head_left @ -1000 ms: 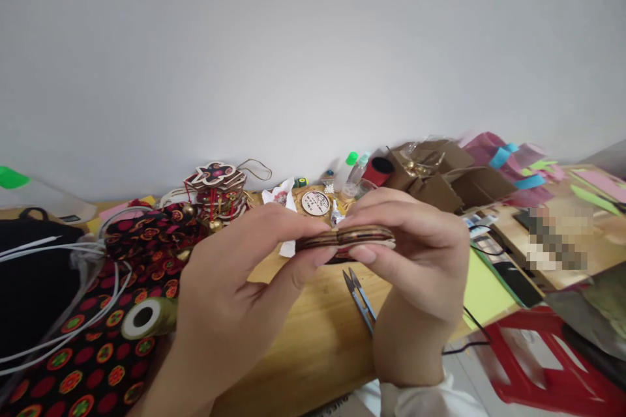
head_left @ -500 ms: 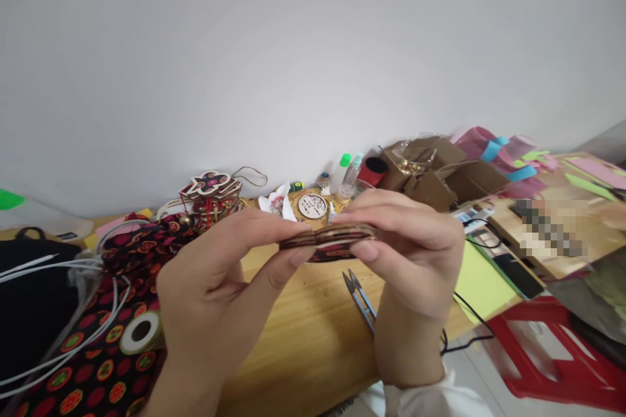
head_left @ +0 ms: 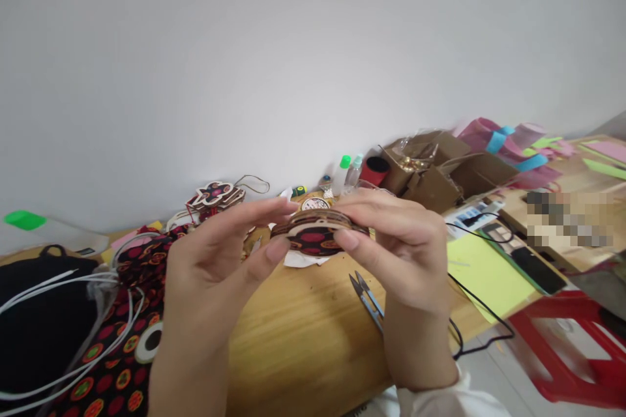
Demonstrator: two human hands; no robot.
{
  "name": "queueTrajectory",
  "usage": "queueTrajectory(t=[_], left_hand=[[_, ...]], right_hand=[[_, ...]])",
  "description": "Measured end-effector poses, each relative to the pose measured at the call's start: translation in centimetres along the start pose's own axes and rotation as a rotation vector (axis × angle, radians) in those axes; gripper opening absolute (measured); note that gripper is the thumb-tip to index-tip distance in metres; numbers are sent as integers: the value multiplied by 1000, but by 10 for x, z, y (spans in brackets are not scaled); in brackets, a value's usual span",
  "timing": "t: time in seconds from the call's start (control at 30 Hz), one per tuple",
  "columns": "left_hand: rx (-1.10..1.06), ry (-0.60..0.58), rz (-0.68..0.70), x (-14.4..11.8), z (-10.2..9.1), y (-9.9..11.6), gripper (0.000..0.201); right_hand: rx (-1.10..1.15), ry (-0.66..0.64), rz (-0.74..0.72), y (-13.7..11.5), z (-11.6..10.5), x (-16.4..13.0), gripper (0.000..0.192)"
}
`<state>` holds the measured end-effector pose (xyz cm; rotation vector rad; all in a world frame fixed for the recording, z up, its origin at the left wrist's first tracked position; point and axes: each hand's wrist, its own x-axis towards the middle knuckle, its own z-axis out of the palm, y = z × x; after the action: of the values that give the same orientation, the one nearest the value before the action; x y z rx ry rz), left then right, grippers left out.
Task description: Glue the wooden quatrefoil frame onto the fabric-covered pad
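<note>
Held up in front of me is a stack of thin wooden pieces (head_left: 315,238), its near face covered with dark fabric in a red pattern. My right hand (head_left: 401,254) pinches its right side, thumb on the near face and fingers along the top. At the left end, my left hand (head_left: 210,273) has its thumb at the near edge and its index finger by the top; the grip looks loose. Thread snips (head_left: 368,300) lie on the table below, blades pointing away. Behind the stack, a round wooden piece with writing (head_left: 315,204) is partly hidden.
Patterned fabric (head_left: 105,365), white cables (head_left: 68,277) and a tape roll (head_left: 149,342) lie at left. More wooden shapes (head_left: 215,194) are piled behind. Farther right are a green-capped bottle (head_left: 342,172), a cardboard box (head_left: 435,186) and yellow paper (head_left: 489,280). A red stool (head_left: 562,352) stands below.
The stack has tilted so more of its patterned face shows. My left fingers have loosened and spread from a tight pinch, while my right hand keeps hold. The view has shifted slightly.
</note>
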<state>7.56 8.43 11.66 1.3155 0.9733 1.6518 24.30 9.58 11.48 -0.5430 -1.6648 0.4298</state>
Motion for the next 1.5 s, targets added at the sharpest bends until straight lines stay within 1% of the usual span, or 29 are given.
queueTrajectory(t=[0.07, 0.17, 0.2, 0.3, 0.37, 0.47, 0.57, 0.73, 0.8, 0.9, 0.97, 1.03, 1.1, 1.17, 1.27, 1.37, 1.43, 1.5], left_hand=[[52, -39, 19, 0, -4, 2, 26], [131, -132, 114, 2, -10, 1, 23], [150, -140, 134, 3, -11, 0, 20], [177, -55, 96, 3, -10, -3, 12], [122, -5, 74, 3, -8, -5, 11], [34, 21, 51, 3, -4, -7, 12], [1, 49, 13, 4, -1, -8, 10], [-33, 117, -22, 2, 3, -8, 9], [-63, 144, -55, 2, 2, -8, 8], [-119, 142, -82, 4, 2, -9, 7], [-114, 151, -83, 5, 2, -11, 7], [-61, 208, -85, 5, 4, -11, 5], [0, 273, -93, 4, 6, -11, 4], [37, 298, -119, 2, 7, -10, 7], [35, 323, -165, 2, 6, -9, 10], [-17, 336, -201, 4, 4, -10, 15], [-51, 331, -211, 6, 2, -11, 16], [-120, 325, -191, 8, 1, -14, 14]], right_hand=[[-53, -28, -13, -1, -1, 1, 15], [-87, -64, 1, -3, -1, 4, 9], [-80, -71, 13, -4, -1, 4, 9], [-36, -34, 86, -3, 1, 4, 8], [-17, 11, 161, -1, 2, 3, 7], [-3, 38, 244, 2, 1, 2, 12], [28, 39, 286, 4, 1, 2, 18], [155, 55, 345, 10, 4, 5, 15], [226, 33, 356, 14, 5, 6, 18], [289, -11, 373, 18, 6, 7, 24], [313, 0, 408, 20, 7, 7, 26], [333, 29, 469, 19, 8, 5, 27], [347, 30, 512, 18, 9, 5, 30], [346, -11, 512, 17, 9, 5, 34], [307, -79, 470, 17, 9, 7, 40], [266, -72, 427, 16, 9, 7, 43], [266, -67, 432, 15, 9, 7, 42], [271, -99, 458, 13, 10, 7, 43]])
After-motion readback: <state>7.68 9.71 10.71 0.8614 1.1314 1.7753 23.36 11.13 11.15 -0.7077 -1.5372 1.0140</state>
